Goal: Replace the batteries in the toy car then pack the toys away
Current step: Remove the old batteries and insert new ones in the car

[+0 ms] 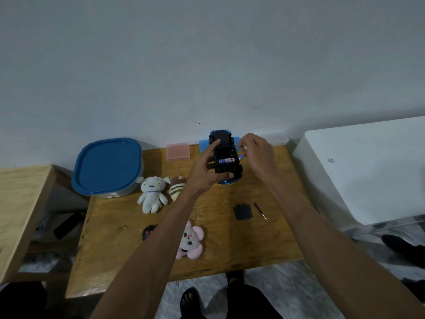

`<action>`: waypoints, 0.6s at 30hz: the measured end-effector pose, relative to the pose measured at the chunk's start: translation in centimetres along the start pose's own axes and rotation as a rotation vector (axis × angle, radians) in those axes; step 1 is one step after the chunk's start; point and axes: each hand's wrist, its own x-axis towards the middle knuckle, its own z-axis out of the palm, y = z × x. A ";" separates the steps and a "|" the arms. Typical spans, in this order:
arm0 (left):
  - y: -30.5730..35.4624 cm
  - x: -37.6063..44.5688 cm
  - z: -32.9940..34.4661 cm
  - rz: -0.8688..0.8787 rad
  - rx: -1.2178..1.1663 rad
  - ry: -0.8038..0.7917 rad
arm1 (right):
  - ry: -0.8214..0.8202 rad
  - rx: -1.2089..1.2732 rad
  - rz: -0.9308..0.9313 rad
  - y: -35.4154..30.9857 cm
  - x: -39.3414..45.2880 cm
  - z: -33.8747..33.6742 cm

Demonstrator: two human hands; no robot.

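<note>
My left hand (207,168) grips the blue and black toy car (226,157), held upside down above the back of the wooden table (115,238). Its battery bay is uncovered and a battery (226,160) lies in it. My right hand (258,155) hovers at the car's right side, fingers pinched on a small item near a second battery end (240,157). The black battery cover (243,212) and a small screwdriver (260,211) lie on the table. A white plush (151,194), a striped plush (177,187), a pink plush (190,241) and a black remote (148,231) lie nearby.
A container with a blue lid (107,166) stands at the table's back left. A pink box (178,151) and a blue box (203,145) sit against the wall. A white bin (368,171) stands to the right, a lighter wooden table (20,215) to the left.
</note>
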 end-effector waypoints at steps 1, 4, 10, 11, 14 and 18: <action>0.0 0.0 0.0 -0.001 0.000 0.000 | 0.004 0.004 0.035 0.0 0.0 0.0; 0.1 0.1 0.2 0.005 0.012 0.004 | -0.015 0.009 0.082 0.2 -0.5 0.3; -0.1 0.3 0.2 0.024 0.027 0.009 | 0.001 -0.139 0.049 0.9 -1.4 0.9; -0.1 0.3 0.2 0.030 0.030 0.011 | 0.016 -0.154 0.052 1.0 -1.6 1.0; -0.1 0.3 0.2 0.045 0.039 0.014 | 0.040 -0.140 0.062 1.1 -2.1 1.3; 0.1 0.1 0.4 0.100 0.082 0.033 | 0.103 -0.126 0.073 0.4 -2.4 1.7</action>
